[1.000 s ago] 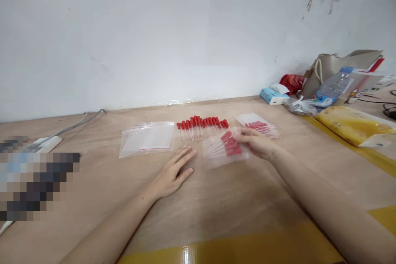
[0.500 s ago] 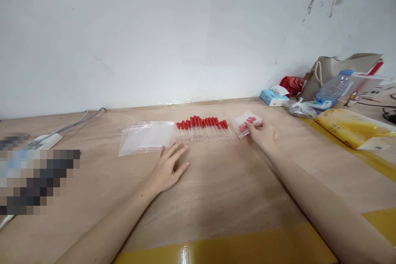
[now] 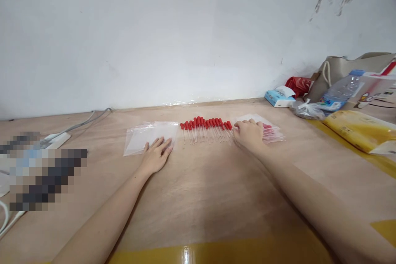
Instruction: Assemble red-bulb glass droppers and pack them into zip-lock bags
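Note:
Several droppers with red rubber bulbs and thin clear stems lie side by side in a row on the wooden table. To their left is a stack of clear zip bags. My left hand rests flat over the stack's near right corner, fingers spread, holding nothing. At the right end of the row is my right hand, its fingers bent and fingertips beside the last red bulb. I see nothing gripped in it, though its thumb is mostly hidden. Behind and right of that hand lies a pile of clear bags with red contents.
At the right are a blue tissue box, a knotted plastic bag, a plastic bottle and a yellow packet. A grey cable runs to a white power strip at the left, near a blurred-out area.
My right hand has let go of the bag with red contents, which now lies on the right, and has moved left to the row's end. My left hand has shifted left onto the bag stack.

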Demonstrator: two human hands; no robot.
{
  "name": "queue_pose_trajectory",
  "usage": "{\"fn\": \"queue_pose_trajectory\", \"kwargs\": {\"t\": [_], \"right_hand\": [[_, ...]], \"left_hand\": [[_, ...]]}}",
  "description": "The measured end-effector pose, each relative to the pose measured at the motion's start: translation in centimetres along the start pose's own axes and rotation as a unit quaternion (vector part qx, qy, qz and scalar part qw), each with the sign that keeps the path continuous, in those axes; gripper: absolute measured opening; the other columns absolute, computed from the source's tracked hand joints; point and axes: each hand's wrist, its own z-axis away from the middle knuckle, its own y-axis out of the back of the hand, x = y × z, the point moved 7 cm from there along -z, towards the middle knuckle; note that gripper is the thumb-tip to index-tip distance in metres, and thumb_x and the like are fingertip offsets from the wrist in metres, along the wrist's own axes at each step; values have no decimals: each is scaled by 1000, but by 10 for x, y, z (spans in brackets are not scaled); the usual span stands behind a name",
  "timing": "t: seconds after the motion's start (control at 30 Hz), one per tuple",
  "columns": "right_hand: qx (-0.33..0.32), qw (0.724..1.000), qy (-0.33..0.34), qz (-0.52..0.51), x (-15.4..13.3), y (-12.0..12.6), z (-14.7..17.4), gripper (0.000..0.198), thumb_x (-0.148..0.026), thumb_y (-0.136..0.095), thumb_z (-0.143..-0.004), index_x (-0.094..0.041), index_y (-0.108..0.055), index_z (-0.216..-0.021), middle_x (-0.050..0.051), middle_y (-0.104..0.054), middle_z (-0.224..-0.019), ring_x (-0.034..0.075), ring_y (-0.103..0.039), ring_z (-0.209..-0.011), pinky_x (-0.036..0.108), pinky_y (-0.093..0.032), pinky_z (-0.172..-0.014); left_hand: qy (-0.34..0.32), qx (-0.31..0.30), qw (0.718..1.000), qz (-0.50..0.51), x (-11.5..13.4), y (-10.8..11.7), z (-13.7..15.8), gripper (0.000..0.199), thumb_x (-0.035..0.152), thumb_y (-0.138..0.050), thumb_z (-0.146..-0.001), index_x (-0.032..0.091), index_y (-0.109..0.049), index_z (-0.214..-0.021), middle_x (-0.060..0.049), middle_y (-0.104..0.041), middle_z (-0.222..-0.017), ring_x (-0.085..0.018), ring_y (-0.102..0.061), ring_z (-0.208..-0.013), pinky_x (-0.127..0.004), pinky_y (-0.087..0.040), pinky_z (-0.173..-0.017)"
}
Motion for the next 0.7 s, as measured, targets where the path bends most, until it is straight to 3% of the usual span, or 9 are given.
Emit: {"fn": "queue_pose_trajectory", "kwargs": {"t": [0.17, 0.33, 0.57, 0.7], "right_hand": [[-130, 990, -58, 5, -8, -26, -18, 23, -22, -46, -76, -11, -61, -91, 17, -63, -89, 28, -55, -91, 39, -29, -78], [-142, 987, -74, -10, -4, -31, -19, 22, -22, -45, -77, -11, -60, -89, 18, -63, -93, 27, -58, -89, 37, -36, -75], [-86, 989, -82, -82, 8, -25, -19, 26, -21, -41, -78, -12, -59, -94, 16, -61, -95, 26, -57, -89, 32, -39, -71], [44, 970, -61, -230, 10, -7, -16, 46, -21, -41, -77, -8, -38, -121, 12, -60, -87, 21, -56, -81, 31, -40, -73]], "left_hand": [[8, 23, 999, 21, 0, 3, 0, 42, 39, -31, -89, 22, -47, -123, -9, -43, -132, -24, -35, -124, -53, -21, -99], [12, 51, 998, 39, -4, 7, 0, 33, 35, -35, -87, 26, -59, -108, -6, -52, -123, -23, -44, -117, -52, -26, -97], [15, 84, 991, 105, -13, 8, -2, 30, 34, -38, -86, 25, -63, -100, -6, -58, -117, -23, -49, -113, -53, -26, -98], [46, 190, 960, 200, -22, 23, 2, 32, 35, -37, -87, 22, -62, -102, -5, -60, -113, -20, -52, -109, -45, -33, -98]]}}
